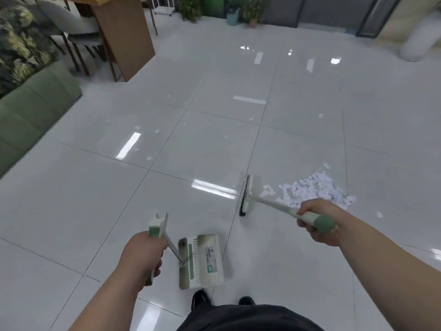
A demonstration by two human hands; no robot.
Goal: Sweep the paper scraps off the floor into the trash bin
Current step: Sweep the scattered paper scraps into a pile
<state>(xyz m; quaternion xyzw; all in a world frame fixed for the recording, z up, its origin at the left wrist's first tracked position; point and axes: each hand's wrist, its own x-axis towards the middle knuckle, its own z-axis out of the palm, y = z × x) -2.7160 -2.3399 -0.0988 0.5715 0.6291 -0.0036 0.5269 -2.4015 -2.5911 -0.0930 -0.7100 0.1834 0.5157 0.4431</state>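
My right hand (315, 220) grips the white and green handle of a broom (247, 195). Its black-bristled head touches the white tile floor just left of a heap of white paper scraps (315, 188). My left hand (140, 254) grips the handle of a white and green dustpan (201, 261), which sits on the floor in front of my feet. Several stray scraps (137, 127) lie scattered further away on the tiles to the left. A pale teal bin (232, 15) stands far back among the plants.
A green sofa (31, 111) runs along the left. A wooden desk (124, 32) with grey chairs (78, 27) stands at the back left. Potted plants (191, 7) line the far wall. My black shoes (201, 299) show at the bottom edge.
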